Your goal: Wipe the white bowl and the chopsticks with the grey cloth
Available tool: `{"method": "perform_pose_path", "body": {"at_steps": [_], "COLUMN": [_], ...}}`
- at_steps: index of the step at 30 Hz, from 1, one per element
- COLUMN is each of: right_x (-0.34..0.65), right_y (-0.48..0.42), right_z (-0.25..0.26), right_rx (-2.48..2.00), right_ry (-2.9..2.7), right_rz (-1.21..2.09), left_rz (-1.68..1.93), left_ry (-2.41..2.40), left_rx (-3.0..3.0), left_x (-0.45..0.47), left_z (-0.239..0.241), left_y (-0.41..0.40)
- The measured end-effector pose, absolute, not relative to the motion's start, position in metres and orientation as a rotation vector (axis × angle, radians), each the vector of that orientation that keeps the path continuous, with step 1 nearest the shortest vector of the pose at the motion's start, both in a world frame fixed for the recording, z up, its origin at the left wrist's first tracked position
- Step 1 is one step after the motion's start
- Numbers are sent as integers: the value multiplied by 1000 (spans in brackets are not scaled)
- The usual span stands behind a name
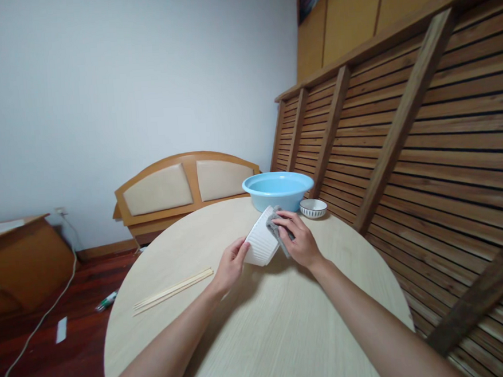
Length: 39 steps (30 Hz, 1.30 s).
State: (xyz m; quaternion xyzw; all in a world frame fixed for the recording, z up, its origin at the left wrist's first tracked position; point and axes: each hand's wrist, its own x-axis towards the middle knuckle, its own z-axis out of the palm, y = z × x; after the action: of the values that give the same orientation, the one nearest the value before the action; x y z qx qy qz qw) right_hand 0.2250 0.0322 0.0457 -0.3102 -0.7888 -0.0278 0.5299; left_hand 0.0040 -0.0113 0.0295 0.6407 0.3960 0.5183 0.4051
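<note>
Over the round wooden table [261,325], my left hand [230,266] grips the lower edge of a white ribbed bowl [260,242], which is tilted on its side. My right hand [299,240] presses a grey cloth [275,228] against the bowl's rim and inside. Both hands are close together near the table's middle. Part of the cloth is hidden under my fingers.
A light blue basin [278,189] stands at the table's far side, with a small patterned bowl [314,207] to its right. A pair of wooden chopsticks [173,289] lies at the left. A slatted wooden wall [426,159] runs along the right, and a bench back [182,184] stands behind the table.
</note>
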Motion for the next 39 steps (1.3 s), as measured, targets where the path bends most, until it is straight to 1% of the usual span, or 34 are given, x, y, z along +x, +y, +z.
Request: {"method": "perform_pose_path", "body": {"at_steps": [7,19,26,39], "right_x": [218,231,241,225], "right_y": [26,35,40,22], "right_z": [53,45,39,50], "right_rx": [-768,-697,-664,-585], "right_ry": [-1918,-1924,-1946,-2070], "right_rz": [-67,-56,-35,-191], "left_rz": [1225,1328,1330,1353], "left_ry": [943,1009,1021,1000], "left_rx": [1663,1593,1566,1496], "left_x": [8,4,3,7], "left_z": [30,28,27,25], "left_y": [-15,-10,-10,-8]}}
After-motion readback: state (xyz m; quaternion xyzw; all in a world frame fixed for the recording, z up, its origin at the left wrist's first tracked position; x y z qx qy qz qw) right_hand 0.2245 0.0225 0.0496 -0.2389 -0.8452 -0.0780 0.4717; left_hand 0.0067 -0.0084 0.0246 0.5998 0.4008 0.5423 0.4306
